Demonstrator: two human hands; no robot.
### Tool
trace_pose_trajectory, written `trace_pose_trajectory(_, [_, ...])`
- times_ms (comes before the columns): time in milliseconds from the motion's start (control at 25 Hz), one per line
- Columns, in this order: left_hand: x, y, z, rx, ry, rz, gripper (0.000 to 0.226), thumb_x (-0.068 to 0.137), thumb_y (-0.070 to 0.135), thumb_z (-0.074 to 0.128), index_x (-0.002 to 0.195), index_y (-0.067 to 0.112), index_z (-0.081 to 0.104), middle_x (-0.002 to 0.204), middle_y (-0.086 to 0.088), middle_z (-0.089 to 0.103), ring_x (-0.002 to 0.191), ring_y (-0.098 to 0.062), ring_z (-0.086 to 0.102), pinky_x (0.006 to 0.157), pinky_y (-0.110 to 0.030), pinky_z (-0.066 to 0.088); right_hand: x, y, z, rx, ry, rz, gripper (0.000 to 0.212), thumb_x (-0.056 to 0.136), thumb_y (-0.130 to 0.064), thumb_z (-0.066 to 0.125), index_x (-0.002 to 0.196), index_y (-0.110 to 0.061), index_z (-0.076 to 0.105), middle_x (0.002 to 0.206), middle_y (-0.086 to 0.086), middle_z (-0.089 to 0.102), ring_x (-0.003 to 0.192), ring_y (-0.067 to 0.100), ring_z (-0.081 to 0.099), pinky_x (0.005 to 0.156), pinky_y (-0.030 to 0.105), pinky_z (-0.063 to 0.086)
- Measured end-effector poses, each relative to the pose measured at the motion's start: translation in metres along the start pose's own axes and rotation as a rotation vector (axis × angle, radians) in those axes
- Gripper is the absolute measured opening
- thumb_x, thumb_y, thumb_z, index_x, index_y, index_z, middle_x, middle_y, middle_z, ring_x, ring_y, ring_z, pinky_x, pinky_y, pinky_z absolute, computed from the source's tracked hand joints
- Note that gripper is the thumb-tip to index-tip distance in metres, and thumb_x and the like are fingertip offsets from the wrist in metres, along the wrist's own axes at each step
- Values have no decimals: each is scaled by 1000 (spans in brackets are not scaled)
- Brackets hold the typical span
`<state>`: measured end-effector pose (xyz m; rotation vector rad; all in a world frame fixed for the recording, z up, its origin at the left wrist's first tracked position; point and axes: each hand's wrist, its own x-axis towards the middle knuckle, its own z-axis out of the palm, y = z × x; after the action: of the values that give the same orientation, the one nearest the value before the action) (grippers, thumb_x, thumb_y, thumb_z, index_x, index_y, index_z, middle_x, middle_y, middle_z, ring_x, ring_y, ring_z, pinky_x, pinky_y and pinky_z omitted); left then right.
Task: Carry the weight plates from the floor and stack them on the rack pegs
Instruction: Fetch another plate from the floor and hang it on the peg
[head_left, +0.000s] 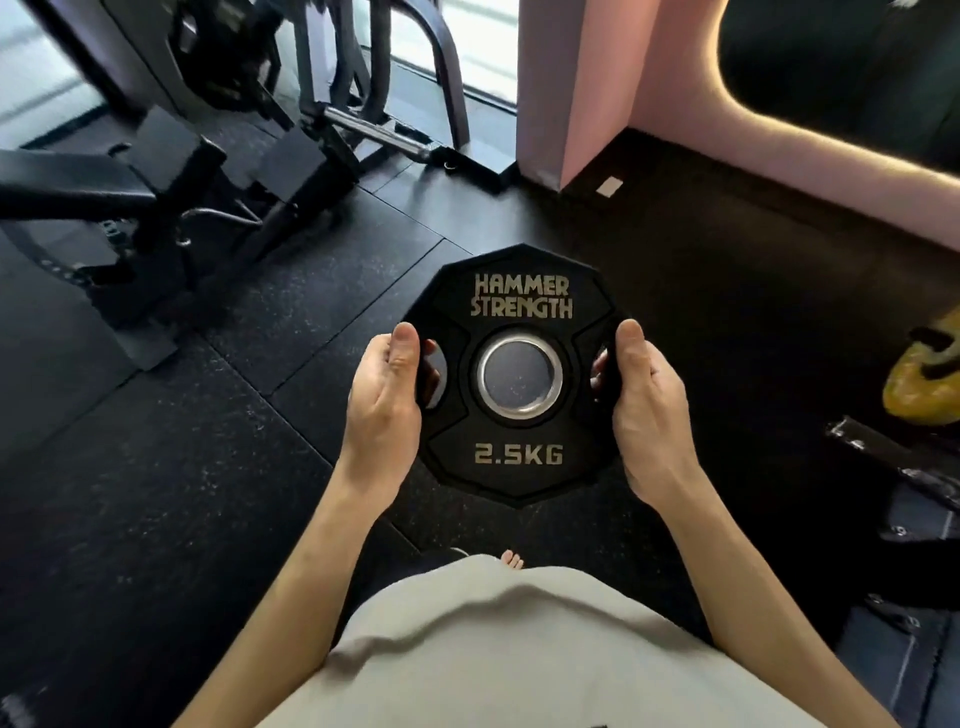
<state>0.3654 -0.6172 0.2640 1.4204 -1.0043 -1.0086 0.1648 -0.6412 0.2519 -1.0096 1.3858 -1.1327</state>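
Weight plate (519, 374) held off the floor (156, 493) at waist height, face up, roughly level, in front of the person's torso. Left hand (382, 410) grips the left cut-out handle, thumb over the rim, fingers curled through the slot; right hand (649, 410) does the same on the right side. Marked 2.5KG: judged light, rigid, rubber-coated, so fair grip and not fragile. The side slots look like the best hold; the steel-ringed centre hole (519, 375) must stay clear for the peg. No rack pegs identifiable in view; gym machine (171, 156) at upper left.
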Motion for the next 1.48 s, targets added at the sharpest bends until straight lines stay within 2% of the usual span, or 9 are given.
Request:
trace_pose_trajectory(240, [170,6,54,-39,-123,-1,39,95,49,39,92,14,56,87,-13,56,81,-24,55,77,-44,48,154,-30,9,35,107,-47,45,96,-55,41,79,-14,54,69,-6,57,64,3,56,67,26,47])
trace_pose_trajectory(560, [432,31,150,-14,-319,25,36,97,52,40,90,21,58,78,5,59,72,-10,57,67,-29,47,385,-83,19,100,296,-43,49,87,-61,44,77,-14,54,68,-4,55,63,5,55,66,26,47])
trace_pose_trajectory(760, [559,56,227,-29,-438,11,35,99,47,40,87,18,56,78,1,54,71,-12,50,64,-27,42,509,-115,0,125,429,-37,45,96,-55,44,76,-17,55,69,-2,56,65,9,55,68,28,47])
trace_pose_trajectory(960, [667,60,323,-78,-516,0,50,92,56,46,97,9,61,93,-7,53,86,-24,47,78,-43,40,627,-132,-45,149,492,-27,45,96,-58,44,79,-17,57,74,-1,58,73,14,57,79,37,49])
trace_pose_trajectory(1080, [724,67,393,-75,-534,26,66,89,60,48,99,-5,51,92,-8,49,84,-26,43,76,-50,38,699,-143,-86,152,533,-29,49,96,-57,44,85,-11,60,79,3,63,79,17,61,86,38,51])
trace_pose_trajectory(1200, [771,80,459,-87,-578,27,53,89,59,49,86,6,52,82,-8,45,76,-25,39,68,-44,36,757,-161,-124,176,553,-39,53,95,-58,46,99,-8,64,101,16,67,101,30,65,99,49,50])
trace_pose_trajectory(1280, [795,91,503,-75,-604,18,48,87,60,49,84,13,54,78,-7,44,74,-23,39,67,-39,34,785,-172,-150,186,616,-36,50,96,-56,45,98,-11,66,98,12,69,99,24,67,97,46,52])
trace_pose_trajectory(1400, [826,105,567,-41,-710,53,64,85,65,47,96,3,54,87,-3,50,81,-21,44,71,-44,40,820,-186,-191,186,701,-54,49,95,-58,45,97,-15,68,99,5,72,98,20,68,97,44,52])
trace_pose_trajectory(1480, [840,111,603,-30,-797,68,51,91,61,47,95,13,61,89,-1,58,85,-17,53,78,-47,47,835,-195,-211,176,767,-49,50,94,-60,45,100,-15,67,103,7,72,101,22,68,98,48,52])
